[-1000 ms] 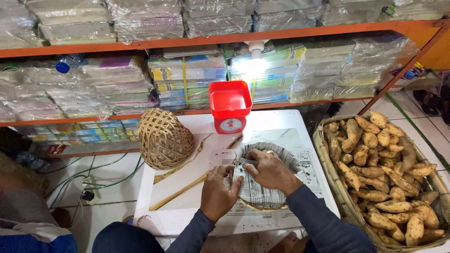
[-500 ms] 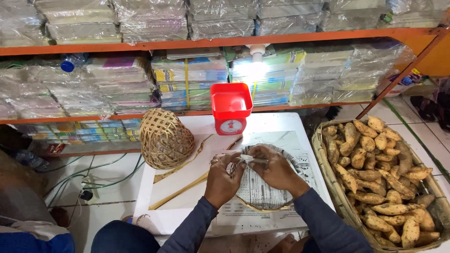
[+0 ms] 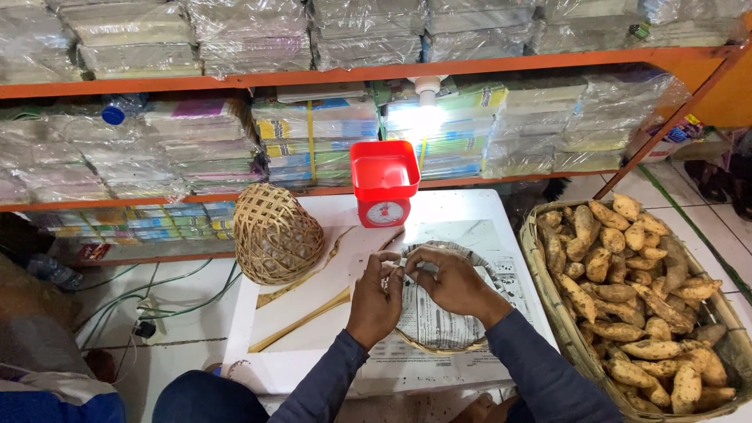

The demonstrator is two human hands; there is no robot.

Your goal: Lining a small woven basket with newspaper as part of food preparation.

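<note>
Both hands meet over the round paper-lined woven tray (image 3: 439, 329), at 6 o'clock from the red scale (image 3: 385, 191). Left hand (image 3: 376, 301) and right hand (image 3: 446, 280) pinch something tiny; can't tell what. Probably best kept low over the tray with steady fingertip pressure.

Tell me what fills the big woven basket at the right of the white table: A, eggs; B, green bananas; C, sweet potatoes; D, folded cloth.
C: the big woven basket beside the white table is heaped with brown and yellowish sweet potatoes, long and knobbly.
</note>
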